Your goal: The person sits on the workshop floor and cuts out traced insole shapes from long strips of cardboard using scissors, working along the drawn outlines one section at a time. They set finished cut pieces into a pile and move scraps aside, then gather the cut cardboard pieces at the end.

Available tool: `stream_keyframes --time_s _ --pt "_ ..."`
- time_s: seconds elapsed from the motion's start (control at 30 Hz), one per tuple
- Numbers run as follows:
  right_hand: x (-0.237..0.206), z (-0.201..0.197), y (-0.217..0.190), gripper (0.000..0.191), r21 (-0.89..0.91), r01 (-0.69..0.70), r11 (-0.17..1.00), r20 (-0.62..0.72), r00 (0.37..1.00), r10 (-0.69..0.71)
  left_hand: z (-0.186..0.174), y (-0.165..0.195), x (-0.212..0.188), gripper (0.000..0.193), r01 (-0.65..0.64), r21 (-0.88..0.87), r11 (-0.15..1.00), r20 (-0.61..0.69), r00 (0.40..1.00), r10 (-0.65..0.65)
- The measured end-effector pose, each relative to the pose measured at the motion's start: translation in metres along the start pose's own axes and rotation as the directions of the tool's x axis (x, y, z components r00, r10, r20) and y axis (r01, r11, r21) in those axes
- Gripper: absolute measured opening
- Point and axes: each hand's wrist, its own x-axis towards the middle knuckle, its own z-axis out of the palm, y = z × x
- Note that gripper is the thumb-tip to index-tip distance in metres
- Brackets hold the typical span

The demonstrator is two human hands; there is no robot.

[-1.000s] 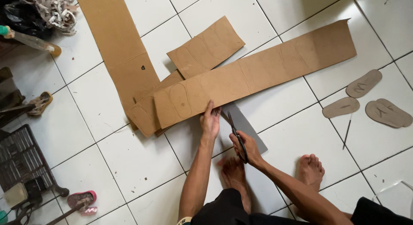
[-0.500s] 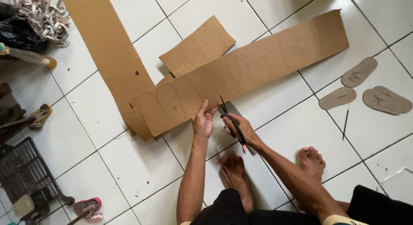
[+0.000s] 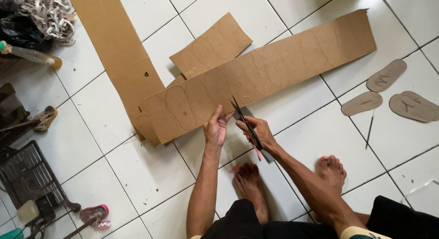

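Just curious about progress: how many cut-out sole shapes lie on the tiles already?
3 at the right: one upper sole, one below it, one near the frame edge, possibly stacked.
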Motion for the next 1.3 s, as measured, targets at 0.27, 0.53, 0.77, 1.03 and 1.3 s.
stream_keyframes --time_s 0.27,0.53,0.77,1.03,1.3 --pt "-0.005 0.005 0.001 0.034 -0.164 0.187 0.969 -0.052 0.979 -0.198 0.004 0.001 -0.003 0.032 0.013 -0.004 1.0 -0.009 1.0 -0.013" --pt "0.001 0.008 -0.007 0.03 0.021 0.127 0.992 -0.036 0.991 -0.126 0.019 0.005 -0.022 0.032 -0.015 0.009 1.0 0.035 0.999 0.014" --pt "-0.006 0.01 -0.003 0.032 -0.044 0.164 0.985 -0.035 0.986 -0.165 0.017 0.002 -0.025 0.032 -0.008 -0.008 1.0 0.017 1.0 0.008" --pt "-0.006 0.009 -0.031 0.037 0.015 0.059 0.998 0.098 0.993 -0.06 0.019 0.013 -0.036 0.025 -0.009 0.047 0.999 0.033 0.999 0.007" --pt "0.005 0.015 -0.038 0.045 -0.006 0.146 0.989 0.066 0.987 -0.146 0.031 0.022 -0.054 0.018 0.0 0.041 0.999 0.066 0.998 -0.003"
